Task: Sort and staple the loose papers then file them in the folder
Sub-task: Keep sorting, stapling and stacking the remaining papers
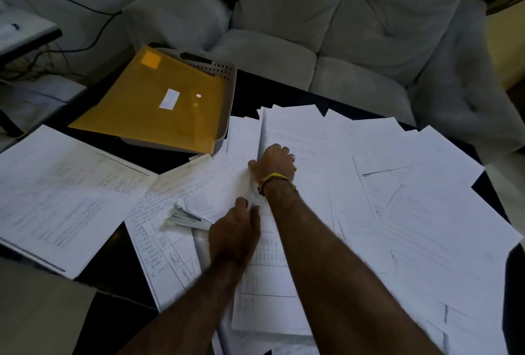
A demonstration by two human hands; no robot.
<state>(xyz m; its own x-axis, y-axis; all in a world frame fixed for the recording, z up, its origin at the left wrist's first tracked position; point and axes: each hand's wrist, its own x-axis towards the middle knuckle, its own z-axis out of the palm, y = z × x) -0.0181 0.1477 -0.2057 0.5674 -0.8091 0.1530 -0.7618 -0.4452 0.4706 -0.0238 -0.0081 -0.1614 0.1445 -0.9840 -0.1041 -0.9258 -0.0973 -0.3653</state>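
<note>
Loose white papers (397, 184) lie fanned over the dark table. My right hand (274, 163), with a yellow band at the wrist, grips the left edge of a long printed sheet (298, 133), thumb on the near side of the edge. Just below it, my left hand (235, 234) pinches the same edge between thumb and fingers. A silver stapler (186, 218) rests on a handwritten sheet right beside my left hand. The yellow folder (153, 104), shut, lies on a grey perforated basket (225, 70) at the back left.
A separate pile of printed papers (56, 198) sits at the left edge of the table (113, 263). A grey sofa (341, 28) stands behind the table. Cables and a small side table (25, 33) are at the far left.
</note>
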